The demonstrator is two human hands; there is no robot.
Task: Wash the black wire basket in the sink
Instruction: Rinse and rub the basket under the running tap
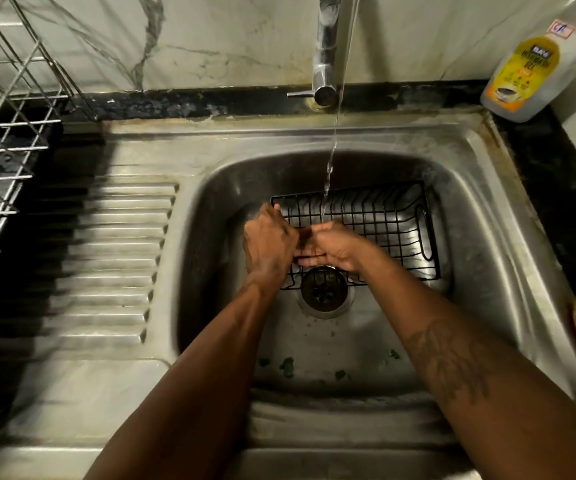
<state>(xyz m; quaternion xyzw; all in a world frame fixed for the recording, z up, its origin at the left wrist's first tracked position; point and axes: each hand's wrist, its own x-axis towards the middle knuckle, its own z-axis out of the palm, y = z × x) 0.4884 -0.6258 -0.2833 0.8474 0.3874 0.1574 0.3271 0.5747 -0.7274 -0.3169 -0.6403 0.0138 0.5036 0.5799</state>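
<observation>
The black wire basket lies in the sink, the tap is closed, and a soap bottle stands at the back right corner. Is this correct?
Not quite: the tap is open. The head view shows water running onto the black wire basket in the sink. The soap bottle is at the back right.

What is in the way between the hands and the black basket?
Nothing that shows. The left hand grips the black wire basket at its left rim, and the right hand rests on its wires beside it. The basket lies in the sink under the running water.
</observation>
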